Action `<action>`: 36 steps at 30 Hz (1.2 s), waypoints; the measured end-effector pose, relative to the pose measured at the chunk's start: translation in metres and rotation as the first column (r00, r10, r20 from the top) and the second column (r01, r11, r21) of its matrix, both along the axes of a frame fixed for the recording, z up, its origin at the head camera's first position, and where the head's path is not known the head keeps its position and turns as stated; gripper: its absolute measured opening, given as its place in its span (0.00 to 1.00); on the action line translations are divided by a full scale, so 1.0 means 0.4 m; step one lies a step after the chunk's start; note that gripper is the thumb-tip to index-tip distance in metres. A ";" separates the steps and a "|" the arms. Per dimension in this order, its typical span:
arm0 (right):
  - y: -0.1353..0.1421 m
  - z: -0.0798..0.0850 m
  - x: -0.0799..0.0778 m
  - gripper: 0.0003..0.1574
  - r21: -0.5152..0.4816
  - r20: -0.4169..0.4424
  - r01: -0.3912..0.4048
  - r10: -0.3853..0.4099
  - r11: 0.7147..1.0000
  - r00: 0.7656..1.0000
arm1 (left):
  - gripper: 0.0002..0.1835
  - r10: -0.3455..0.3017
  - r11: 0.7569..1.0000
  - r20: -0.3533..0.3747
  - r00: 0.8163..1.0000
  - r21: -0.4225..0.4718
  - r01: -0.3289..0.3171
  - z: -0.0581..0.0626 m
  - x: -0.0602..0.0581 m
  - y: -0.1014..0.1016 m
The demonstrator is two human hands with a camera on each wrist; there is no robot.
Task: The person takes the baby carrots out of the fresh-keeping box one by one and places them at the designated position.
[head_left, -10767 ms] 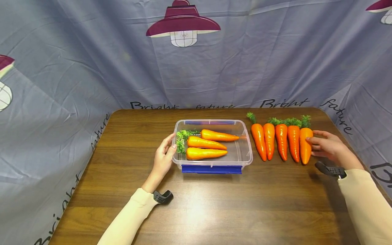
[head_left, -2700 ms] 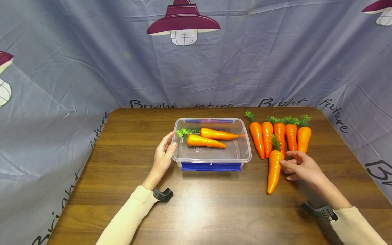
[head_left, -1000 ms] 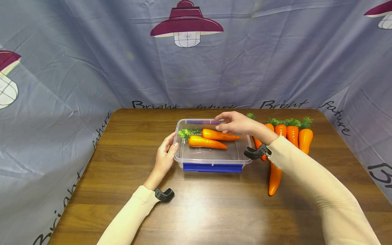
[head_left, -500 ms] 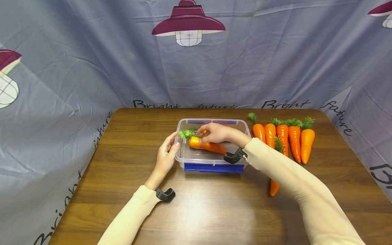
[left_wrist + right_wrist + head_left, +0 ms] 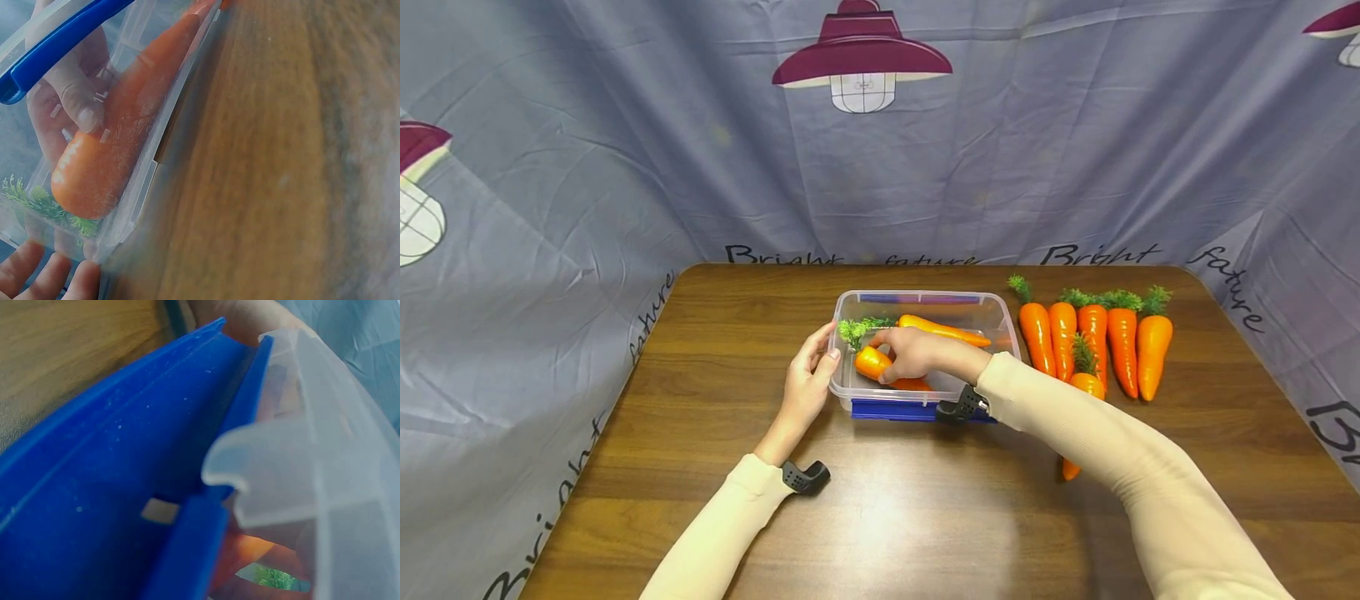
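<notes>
A clear plastic box [image 5: 973, 367] with blue clips stands mid-table. My left hand [image 5: 807, 375] rests against the box's left end, fingertips [image 5: 82, 280] touching the outside of its wall in the left wrist view. Inside, my right hand [image 5: 912, 353] grips an orange toy carrot [image 5: 871, 363] between thumb and fingers, close to the front wall. Its green top points left; the hand covers its middle. Behind it another carrot [image 5: 951, 332] lies along the back. In the right wrist view the blue clip [image 5: 119, 444] and wall hide most of the right hand.
Right of the box, several carrots [image 5: 1123, 350] lie in a row, tops toward the back. One more carrot [image 5: 1086, 385] lies in front of them, partly behind the right sleeve [image 5: 1097, 442]. A printed curtain [image 5: 1000, 167] hangs behind the wooden table [image 5: 880, 517].
My right hand came from the carrots on the right into the box, took hold of the front carrot and shifted it toward the front wall. Earlier, another carrot moved from box to table.
</notes>
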State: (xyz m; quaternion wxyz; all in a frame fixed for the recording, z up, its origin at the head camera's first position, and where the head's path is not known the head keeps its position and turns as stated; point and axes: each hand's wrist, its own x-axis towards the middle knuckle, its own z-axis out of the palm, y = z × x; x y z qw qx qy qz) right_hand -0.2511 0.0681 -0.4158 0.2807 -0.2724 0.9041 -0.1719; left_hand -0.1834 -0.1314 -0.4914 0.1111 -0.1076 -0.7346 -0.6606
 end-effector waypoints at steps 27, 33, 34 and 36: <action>0.028 0.005 -0.008 0.42 -0.200 0.223 0.013 0.032 0.980 0.974 | 0.26 -0.001 1.000 -0.015 1.000 -0.010 0.001 -0.003 0.001 -0.002; 0.082 0.045 -0.018 0.39 -0.340 0.450 0.228 -0.055 0.912 0.891 | 0.26 -0.001 1.000 -0.014 1.000 -0.003 0.001 -0.005 -0.002 -0.001; 0.095 0.056 -0.019 0.39 -0.368 0.472 0.260 -0.061 0.893 0.879 | 0.26 -0.001 1.000 -0.014 1.000 0.002 0.001 -0.005 -0.003 0.000; 0.127 0.078 -0.022 0.40 -0.424 0.509 0.320 -0.069 0.847 0.858 | 0.25 0.002 1.000 -0.014 1.000 0.008 -0.002 -0.003 -0.002 0.001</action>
